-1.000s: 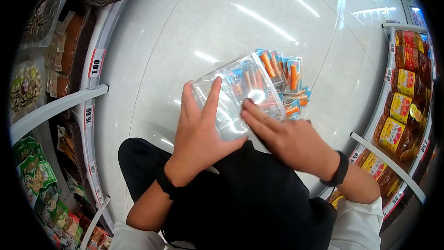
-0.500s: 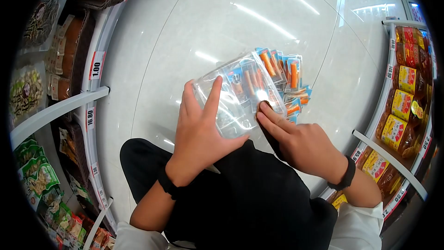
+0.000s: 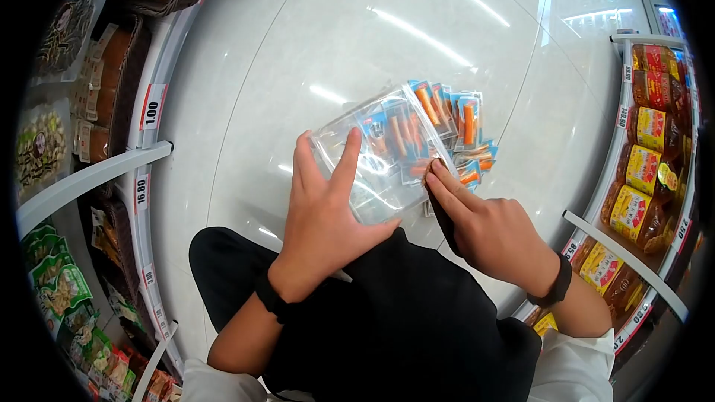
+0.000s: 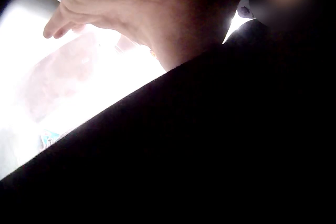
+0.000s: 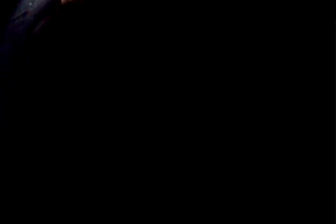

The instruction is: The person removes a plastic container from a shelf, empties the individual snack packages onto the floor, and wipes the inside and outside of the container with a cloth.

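A clear plastic box [image 3: 380, 193] is tilted above the floor in the head view. My left hand [image 3: 316, 205] grips it, fingers spread over its left side and thumb along its near edge. At the box's right edge, my right hand [image 3: 488, 227] holds a dark cloth [image 3: 441, 214] against the plastic with its fingertips. Blue packets with orange sticks [image 3: 468, 123] lie in a pile just beyond the box, and more show through its clear wall. The left wrist view shows the left hand [image 4: 126, 8] against glare; the right wrist view is nearly all dark.
Shelves flank the aisle: bagged dried foods [image 3: 45, 134] on the left, yellow-labelled brown packs [image 3: 642, 167] on the right. White divider bars [image 3: 97, 179] jut out from the left shelf. Glossy pale floor tiles [image 3: 313, 37] stretch ahead, and black-clad legs [image 3: 417, 313] are below the hands.
My right hand has slid with the dark cloth from the middle of the box to its right edge. The left hand keeps its grip and the box stays nearly still.
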### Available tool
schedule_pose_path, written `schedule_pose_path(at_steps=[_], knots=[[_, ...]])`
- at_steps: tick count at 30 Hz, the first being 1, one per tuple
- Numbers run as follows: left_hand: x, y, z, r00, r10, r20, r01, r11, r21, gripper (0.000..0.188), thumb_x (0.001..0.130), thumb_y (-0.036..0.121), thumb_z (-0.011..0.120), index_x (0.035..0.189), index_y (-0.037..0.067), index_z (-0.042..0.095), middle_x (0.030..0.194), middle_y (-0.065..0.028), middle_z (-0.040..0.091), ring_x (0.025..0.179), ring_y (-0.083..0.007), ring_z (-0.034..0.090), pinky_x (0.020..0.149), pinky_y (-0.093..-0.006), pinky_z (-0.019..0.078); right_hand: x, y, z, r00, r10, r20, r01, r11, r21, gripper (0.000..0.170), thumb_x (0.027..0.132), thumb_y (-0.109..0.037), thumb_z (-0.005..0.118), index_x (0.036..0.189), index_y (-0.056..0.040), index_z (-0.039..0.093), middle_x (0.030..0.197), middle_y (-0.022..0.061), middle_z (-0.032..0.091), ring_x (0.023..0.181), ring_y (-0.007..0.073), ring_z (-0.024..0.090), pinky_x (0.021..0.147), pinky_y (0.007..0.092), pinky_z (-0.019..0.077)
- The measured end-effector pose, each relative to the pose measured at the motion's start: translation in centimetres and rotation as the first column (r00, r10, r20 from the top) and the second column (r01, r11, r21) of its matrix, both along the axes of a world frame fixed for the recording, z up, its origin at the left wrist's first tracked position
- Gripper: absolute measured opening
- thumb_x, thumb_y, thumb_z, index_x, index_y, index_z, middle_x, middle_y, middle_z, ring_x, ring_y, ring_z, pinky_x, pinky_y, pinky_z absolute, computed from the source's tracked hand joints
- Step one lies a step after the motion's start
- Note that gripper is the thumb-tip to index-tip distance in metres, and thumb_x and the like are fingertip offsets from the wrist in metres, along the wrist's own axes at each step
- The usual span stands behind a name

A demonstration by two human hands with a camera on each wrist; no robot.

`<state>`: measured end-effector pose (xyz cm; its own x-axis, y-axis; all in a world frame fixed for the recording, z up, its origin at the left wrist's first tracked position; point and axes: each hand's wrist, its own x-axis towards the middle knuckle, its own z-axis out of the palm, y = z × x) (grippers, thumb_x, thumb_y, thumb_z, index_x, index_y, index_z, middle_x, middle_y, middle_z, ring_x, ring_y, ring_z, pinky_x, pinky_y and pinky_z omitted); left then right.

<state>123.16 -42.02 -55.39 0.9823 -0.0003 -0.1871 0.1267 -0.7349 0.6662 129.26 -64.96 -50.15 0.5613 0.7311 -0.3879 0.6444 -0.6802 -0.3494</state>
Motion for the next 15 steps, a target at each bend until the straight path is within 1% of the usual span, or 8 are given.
schedule_pose_path(at_steps=[2, 7, 9, 11, 13, 14, 15], knots=[[0.0, 0.0, -0.1, 1.0, -0.017, 0.003, 0.017, 1.0, -0.016, 0.108, 0.062, 0.033, 0.088, 0.151, 0.007, 0.034, 0.141, -0.0425, 0.022, 0.129, -0.0574, 0.036, 0.103, -0.0521, 0.0406, 0.6, 0.3, -0.1, 1.0, -0.004, -0.008, 0.004, 1.0, 0.013, 0.057, 0.082, -0.002, 0.059, 0.138, -0.0003, 0.05, 0.145, 0.0131, 0.052, 0.06, 0.0243, 0.066, 0.049, 0.0331, 0.0501], [0.1, 0.0, 0.0, 1.0, -0.018, -0.008, 0.018, 1.0, -0.002, 0.107, 0.062, 0.033, 0.088, 0.151, 0.006, 0.034, 0.14, -0.0427, 0.022, 0.129, -0.0576, 0.035, 0.104, -0.0524, 0.0398, 2.1, 1.2, -0.4, 0.999, 0.013, -0.037, -0.01, 0.998, 0.065, 0.053, 0.08, -0.003, 0.059, 0.132, 0.0028, 0.054, 0.139, 0.018, 0.056, 0.06, 0.0299, 0.067, 0.052, 0.0364, 0.0529], [0.1, 0.0, 0.1, 1.0, -0.02, -0.01, 0.02, 1.0, 0.004, 0.106, 0.063, 0.033, 0.088, 0.151, 0.006, 0.034, 0.14, -0.0425, 0.023, 0.129, -0.0574, 0.035, 0.104, -0.0523, 0.0397, 2.8, 1.6, -0.4, 0.999, 0.035, -0.037, -0.033, 0.999, 0.042, 0.053, 0.08, -0.004, 0.059, 0.132, 0.0031, 0.054, 0.139, 0.0188, 0.056, 0.06, 0.0305, 0.067, 0.053, 0.0363, 0.0534], [0.1, -0.1, 0.2, 0.999, -0.007, -0.039, 0.009, 0.999, 0.037, 0.111, 0.06, 0.034, 0.091, 0.152, 0.008, 0.035, 0.146, -0.0405, 0.019, 0.134, -0.0543, 0.036, 0.108, -0.0459, 0.0397, 3.7, 2.2, -0.5, 0.998, 0.056, -0.038, -0.055, 0.998, 0.019, 0.052, 0.08, -0.004, 0.059, 0.132, 0.0035, 0.054, 0.138, 0.0196, 0.056, 0.06, 0.0312, 0.067, 0.054, 0.0361, 0.054], [0.1, 0.0, 0.2, 0.999, -0.008, -0.036, 0.009, 1.0, 0.03, 0.111, 0.06, 0.034, 0.091, 0.152, 0.008, 0.035, 0.146, -0.0408, 0.019, 0.134, -0.0547, 0.036, 0.108, -0.046, 0.0397, 4.8, 3.0, -0.6, 0.995, 0.077, -0.066, -0.076, 0.997, 0.021, 0.051, 0.081, -0.005, 0.059, 0.131, 0.004, 0.053, 0.138, 0.0202, 0.056, 0.069, 0.0339, 0.07, 0.061, 0.0387, 0.0562], [0.1, 0.0, 0.1, 0.999, -0.009, -0.035, 0.01, 1.0, 0.023, 0.111, 0.06, 0.035, 0.091, 0.152, 0.008, 0.035, 0.146, -0.0412, 0.019, 0.134, -0.0551, 0.035, 0.108, -0.0462, 0.0397, 5.2, 3.2, -0.9, 0.995, 0.076, -0.066, -0.075, 0.997, 0.02, 0.051, 0.081, -0.005, 0.059, 0.131, 0.004, 0.053, 0.138, 0.0202, 0.056, 0.069, 0.0339, 0.07, 0.061, 0.0387, 0.0562], [0.1, 0.1, 0.1, 0.999, -0.011, -0.035, 0.012, 1.0, 0.022, 0.111, 0.06, 0.035, 0.091, 0.152, 0.008, 0.035, 0.146, -0.0412, 0.019, 0.134, -0.0551, 0.035, 0.108, -0.0462, 0.0397, 5.7, 3.3, -1.3, 0.992, 0.094, -0.082, -0.087, 0.992, 0.092, 0.051, 0.082, -0.006, 0.059, 0.131, 0.0045, 0.053, 0.138, 0.0208, 0.055, 0.075, 0.0353, 0.07, 0.067, 0.0406, 0.0564]])
